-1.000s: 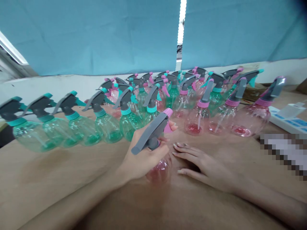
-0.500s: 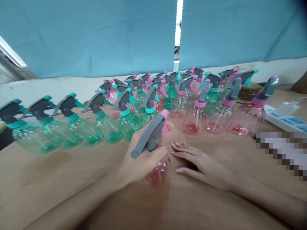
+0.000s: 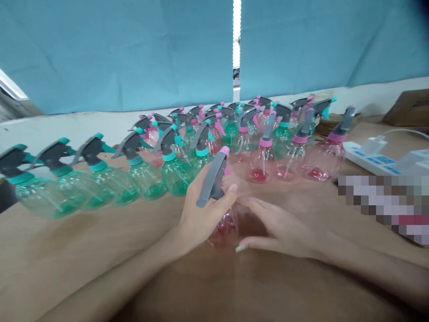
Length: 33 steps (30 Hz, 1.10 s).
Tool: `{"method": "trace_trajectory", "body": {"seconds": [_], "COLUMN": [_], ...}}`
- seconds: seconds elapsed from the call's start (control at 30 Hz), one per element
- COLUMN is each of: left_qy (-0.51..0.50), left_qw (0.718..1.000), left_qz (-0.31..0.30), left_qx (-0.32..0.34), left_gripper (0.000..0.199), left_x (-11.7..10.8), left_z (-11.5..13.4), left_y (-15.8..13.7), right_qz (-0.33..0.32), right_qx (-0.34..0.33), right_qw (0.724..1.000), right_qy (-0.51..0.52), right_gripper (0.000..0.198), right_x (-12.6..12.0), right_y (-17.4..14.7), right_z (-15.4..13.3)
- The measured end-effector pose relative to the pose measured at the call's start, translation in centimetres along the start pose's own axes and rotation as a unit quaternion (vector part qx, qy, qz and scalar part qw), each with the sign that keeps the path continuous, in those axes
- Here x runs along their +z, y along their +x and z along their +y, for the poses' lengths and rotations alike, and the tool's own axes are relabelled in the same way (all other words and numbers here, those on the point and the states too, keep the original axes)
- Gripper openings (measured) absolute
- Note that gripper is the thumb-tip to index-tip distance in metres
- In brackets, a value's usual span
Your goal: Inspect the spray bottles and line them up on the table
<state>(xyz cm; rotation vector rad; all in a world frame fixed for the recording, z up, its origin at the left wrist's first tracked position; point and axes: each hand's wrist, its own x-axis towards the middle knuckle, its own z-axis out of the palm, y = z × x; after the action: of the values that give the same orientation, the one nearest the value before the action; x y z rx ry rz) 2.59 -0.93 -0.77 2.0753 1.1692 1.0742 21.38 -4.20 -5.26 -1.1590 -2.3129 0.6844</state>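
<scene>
Fingers of my left hand (image 3: 201,210) wrap round the neck of a pink spray bottle (image 3: 225,230), which stands on the wooden table (image 3: 80,268). Its grey trigger head with a pink nozzle points up and away from me. My right hand (image 3: 278,228) is at the bottle's right side, thumb and fingers spread apart. Its fingertips reach close to the bottle; whether they touch it I cannot tell. Beyond the left hand stands a green spray bottle (image 3: 177,176) with a turquoise collar.
A row of green spray bottles (image 3: 97,190) runs along the left. Several pink spray bottles (image 3: 261,167) stand to the right, with more crowded behind. A white power strip (image 3: 368,158) lies at the right, near a brown box (image 3: 407,109). Blue cloth (image 3: 134,53) hangs at the back.
My right hand has moved in beside the held bottle, its thumb and fingers further apart. My left hand still grips the bottle. The view has turned slightly to the right.
</scene>
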Motion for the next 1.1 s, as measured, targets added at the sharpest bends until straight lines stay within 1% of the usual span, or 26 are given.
{"method": "trace_trajectory", "body": {"seconds": [0.1, 0.23, 0.3, 0.4, 0.5, 0.57, 0.63, 0.67, 0.73, 0.83, 0.9, 0.97, 1.1], "left_qy": [-0.025, -0.048, -0.057, -0.068, -0.063, -0.056, -0.052, -0.049, -0.037, 0.008, 0.025, 0.036, 0.038], "left_qw": [0.999, 0.994, 0.992, 0.991, 0.991, 0.992, 0.992, 0.993, 0.994, 0.998, 0.999, 0.999, 0.999], "left_qz": [0.026, 0.026, 0.014, -0.028, -0.057, -0.064, -0.062, -0.058, -0.044, -0.015, -0.015, -0.019, -0.025], "left_qx": [0.035, 0.099, 0.112, 0.114, 0.106, 0.097, 0.093, 0.091, 0.094, 0.059, 0.040, 0.026, 0.013], "left_gripper": [0.035, 0.046, 0.051, 0.061, 0.074, 0.083, 0.086, 0.084, 0.072, 0.050, 0.039, 0.032, 0.026], "left_x": [1.4, 3.2, 3.8, 4.1, 4.0, 3.7, 3.4, 3.2, 2.8, 2.1, 1.7, 1.3, 0.8], "left_z": [0.3, 0.7, 0.8, 1.1, 1.2, 1.0, 0.4, 0.0, -1.1, -2.8, -3.7, -4.4, -5.0], "left_y": [0.4, 1.4, 1.8, 2.4, 2.8, 2.7, 2.3, 2.0, 1.2, 0.0, -0.8, -1.4, -2.2], "right_qz": [0.052, 0.113, 0.142, 0.185, 0.191, 0.182, 0.178, 0.178, 0.177, 0.185, 0.193, 0.197, 0.204], "right_qx": [0.004, -0.007, -0.013, -0.010, 0.000, 0.000, -0.006, -0.009, -0.004, 0.037, 0.049, 0.052, 0.073], "right_qw": [0.998, 0.993, 0.990, 0.982, 0.980, 0.980, 0.980, 0.979, 0.976, 0.969, 0.964, 0.961, 0.953], "right_qy": [0.028, 0.012, -0.009, -0.039, -0.064, -0.077, -0.093, -0.101, -0.123, -0.162, -0.175, -0.184, -0.211], "right_gripper": [0.070, 0.060, 0.054, 0.047, 0.039, 0.033, 0.029, 0.030, 0.037, 0.040, 0.045, 0.047, 0.042], "right_x": [-0.4, -0.8, -0.9, -1.2, -1.7, -2.3, -2.8, -3.0, -3.4, -3.8, -3.9, -4.0, -4.0], "right_y": [-0.1, -0.4, -0.5, -0.7, -0.8, -0.6, -0.2, 0.2, 1.2, 3.0, 4.2, 5.3, 6.8], "right_z": [-0.7, -0.7, -0.7, -0.8, -0.7, -0.3, 0.3, 0.7, 1.6, 2.5, 3.0, 3.1, 3.1]}}
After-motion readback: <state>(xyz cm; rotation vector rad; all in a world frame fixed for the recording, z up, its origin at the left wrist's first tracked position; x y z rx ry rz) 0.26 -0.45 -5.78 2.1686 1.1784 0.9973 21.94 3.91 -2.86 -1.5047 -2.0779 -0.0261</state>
